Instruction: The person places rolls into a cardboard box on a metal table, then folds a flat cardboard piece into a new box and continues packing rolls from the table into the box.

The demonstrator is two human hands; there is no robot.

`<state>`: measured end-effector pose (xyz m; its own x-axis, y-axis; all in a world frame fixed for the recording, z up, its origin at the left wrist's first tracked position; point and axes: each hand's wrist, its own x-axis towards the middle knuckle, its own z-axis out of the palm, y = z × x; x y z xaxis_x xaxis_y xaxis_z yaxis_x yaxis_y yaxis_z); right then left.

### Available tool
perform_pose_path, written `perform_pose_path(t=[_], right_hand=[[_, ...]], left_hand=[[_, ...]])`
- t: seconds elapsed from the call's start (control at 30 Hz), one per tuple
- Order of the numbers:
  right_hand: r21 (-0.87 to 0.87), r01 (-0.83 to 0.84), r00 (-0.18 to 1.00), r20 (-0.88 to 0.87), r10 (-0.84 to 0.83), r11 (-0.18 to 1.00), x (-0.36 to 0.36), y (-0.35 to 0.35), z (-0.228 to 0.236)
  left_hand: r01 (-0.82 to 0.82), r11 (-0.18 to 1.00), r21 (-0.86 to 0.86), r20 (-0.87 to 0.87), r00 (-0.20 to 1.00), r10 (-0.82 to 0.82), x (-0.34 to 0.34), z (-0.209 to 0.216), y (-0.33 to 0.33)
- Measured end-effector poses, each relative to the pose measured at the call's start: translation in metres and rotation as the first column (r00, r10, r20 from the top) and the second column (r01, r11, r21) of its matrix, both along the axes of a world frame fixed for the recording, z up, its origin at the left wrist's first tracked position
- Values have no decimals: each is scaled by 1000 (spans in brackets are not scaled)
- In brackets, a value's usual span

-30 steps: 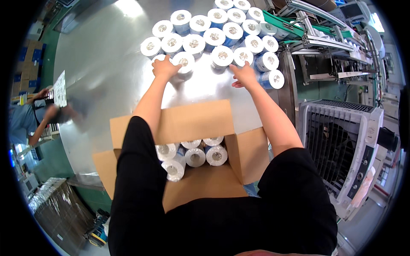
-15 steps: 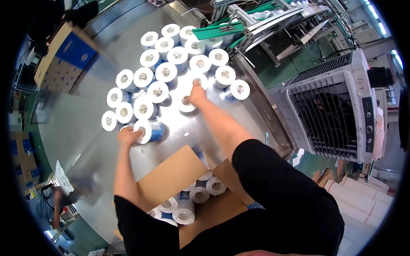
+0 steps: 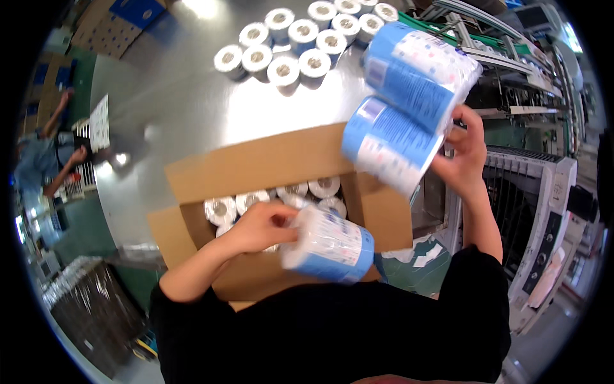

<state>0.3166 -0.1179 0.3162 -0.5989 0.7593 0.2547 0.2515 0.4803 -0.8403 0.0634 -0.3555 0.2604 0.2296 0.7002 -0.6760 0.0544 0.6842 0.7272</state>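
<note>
My left hand [image 3: 259,227] is closed on the end of a plastic-wrapped paper roll [image 3: 336,246], blue and white, tilted over the near side of an open cardboard box [image 3: 268,157]. Up at the right, my right hand [image 3: 465,157] grips two more wrapped rolls by their ends: an upper roll [image 3: 416,73] and a lower roll [image 3: 390,144], side by side and off the table. Inside the box stand several white rolls [image 3: 252,201] with their cores facing up; my left hand and its roll hide part of them.
Several upright rolls [image 3: 304,35] form a group on the metal table [image 3: 160,115] at the far side. A conveyor frame [image 3: 505,51] and a grey air cooler [image 3: 543,211] stand at the right. Another person [image 3: 48,160] is at the far left, near a blue-and-tan carton [image 3: 112,29].
Both hands have come back from the table's group of rolls toward the box, lifting rolls with them. My view has shifted, and the box now sits lower centre with its flaps spread.
</note>
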Motion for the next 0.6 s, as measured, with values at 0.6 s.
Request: perform_pose_path(t=[0.6], right_hand=[[-346,-460,309,801,513,817,-46,-168,-133]], left_hand=[[762,632,144,-478,612,-629,-9,-25,25]])
